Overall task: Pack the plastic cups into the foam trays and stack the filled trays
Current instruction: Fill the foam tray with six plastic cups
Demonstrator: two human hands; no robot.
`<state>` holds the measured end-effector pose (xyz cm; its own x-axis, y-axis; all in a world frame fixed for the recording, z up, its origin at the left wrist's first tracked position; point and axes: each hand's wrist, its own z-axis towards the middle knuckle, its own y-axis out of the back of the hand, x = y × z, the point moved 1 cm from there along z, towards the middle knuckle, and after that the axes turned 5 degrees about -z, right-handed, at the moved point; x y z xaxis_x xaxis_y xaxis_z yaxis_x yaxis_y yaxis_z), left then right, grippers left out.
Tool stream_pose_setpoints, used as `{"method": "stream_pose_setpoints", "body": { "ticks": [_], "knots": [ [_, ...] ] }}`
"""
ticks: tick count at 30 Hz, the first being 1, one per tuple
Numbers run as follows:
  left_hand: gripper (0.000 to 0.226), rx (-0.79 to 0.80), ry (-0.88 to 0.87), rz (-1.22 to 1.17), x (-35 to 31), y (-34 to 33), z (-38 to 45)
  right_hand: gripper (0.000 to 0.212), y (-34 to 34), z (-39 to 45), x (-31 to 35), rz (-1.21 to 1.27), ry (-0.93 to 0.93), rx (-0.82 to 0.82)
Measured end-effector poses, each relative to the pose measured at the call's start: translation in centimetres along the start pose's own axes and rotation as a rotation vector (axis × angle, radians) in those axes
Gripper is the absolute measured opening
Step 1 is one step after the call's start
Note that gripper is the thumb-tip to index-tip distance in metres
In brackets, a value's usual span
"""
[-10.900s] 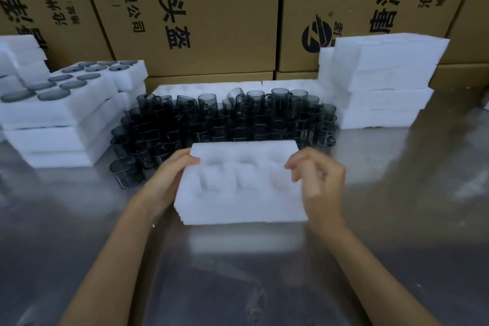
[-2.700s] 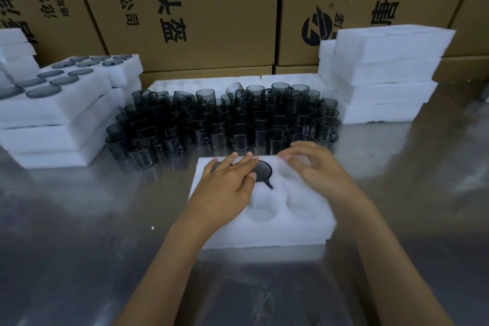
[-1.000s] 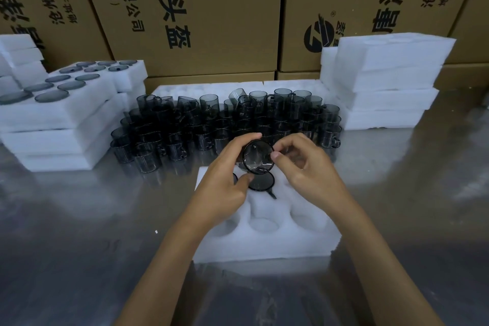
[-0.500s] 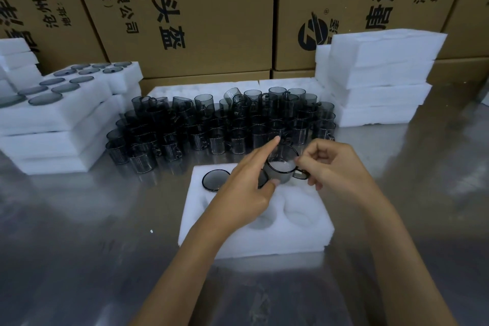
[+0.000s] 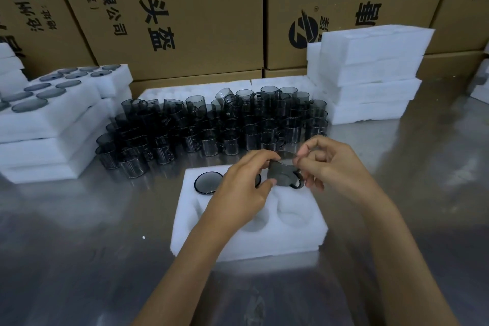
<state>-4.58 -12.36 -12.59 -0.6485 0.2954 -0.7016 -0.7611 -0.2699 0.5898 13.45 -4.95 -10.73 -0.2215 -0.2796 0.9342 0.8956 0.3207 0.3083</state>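
A white foam tray (image 5: 299,239) lies on the steel table in front of me. One dark cup (image 5: 207,182) sits sunk in its far left pocket, and a second in the far middle pocket is mostly hidden behind my left hand. Both hands hold a smoky grey plastic cup (image 5: 283,173) with a handle, upright over the far right pocket. My left hand (image 5: 244,193) pinches its left side. My right hand (image 5: 333,167) pinches its rim and handle side. The two near pockets that show hold nothing.
Several loose grey cups (image 5: 217,124) crowd the table behind the tray. Filled foam trays (image 5: 47,124) are stacked at the left, plain foam trays (image 5: 370,74) at the right. Cardboard boxes (image 5: 185,8) wall the back. Bare steel table (image 5: 79,259) surrounds the tray.
The cup held in both hands has come down closer to the tray's far right pocket. My left fingers have curled onto its side.
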Motion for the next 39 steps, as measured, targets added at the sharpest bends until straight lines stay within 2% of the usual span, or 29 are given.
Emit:
{"method": "stream_pose_setpoints", "body": {
  "ticks": [7,17,22,28,34,39],
  "knots": [
    [0.026,-0.084,0.016,0.060,0.1,-0.1,-0.4,0.020,-0.1,-0.2,-0.1,-0.005,-0.037,-0.038],
    [0.021,-0.188,0.042,0.137,-0.1,0.0,-0.5,0.020,-0.6,-0.2,-0.7,0.035,-0.158,0.057],
    [0.012,-0.133,-0.050,0.164,-0.1,-0.3,-0.5,0.028,-0.3,0.1,-1.6,0.003,-0.190,0.128],
    [0.016,-0.034,0.011,0.229,0.2,-0.4,-0.6,0.042,-0.5,0.4,-3.3,0.110,-0.214,0.192],
    [0.016,-0.042,0.076,0.221,0.0,-0.2,-0.7,0.046,-0.8,0.6,-4.1,0.228,-0.208,0.214],
    [0.016,-0.033,0.093,0.147,-0.2,-0.2,-0.6,0.046,-1.3,0.6,-4.6,0.157,-0.205,0.135]
  ]
}}
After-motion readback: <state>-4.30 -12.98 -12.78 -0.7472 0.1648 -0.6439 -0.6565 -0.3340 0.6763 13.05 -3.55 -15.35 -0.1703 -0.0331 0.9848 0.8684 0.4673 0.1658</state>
